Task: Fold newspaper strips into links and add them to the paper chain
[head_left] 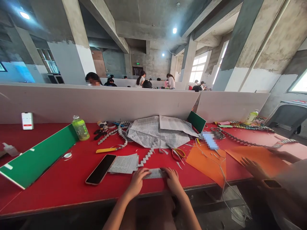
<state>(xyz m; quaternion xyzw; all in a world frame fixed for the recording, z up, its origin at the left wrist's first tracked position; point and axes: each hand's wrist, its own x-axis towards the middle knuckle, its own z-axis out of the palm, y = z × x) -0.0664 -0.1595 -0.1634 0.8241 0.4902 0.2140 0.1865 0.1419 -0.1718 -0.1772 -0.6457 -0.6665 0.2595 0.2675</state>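
A small rectangular piece of newspaper (155, 173) lies low over the red table's front edge, held at both ends. My left hand (138, 181) has its fingers closed on the left end. At the right end, my right hand (173, 180) pinches it with thumb and fingers; the thumbs are partly hidden. Just behind is a zigzag folded paper chain (148, 156). Beside my left hand sits a stack of cut newspaper pieces (124, 163). Scissors (179, 154) with yellow handles rest behind my right hand, among paper scraps.
A black smartphone (101, 169) lies left of the stack. Large newspaper sheets (146, 129) cover the back middle. A green bottle (81, 128) stands by a green board (40, 155). At right, a co-worker's hand (254, 167) rests on an orange sheet (263, 156); a cable (224, 179) hangs over the edge.
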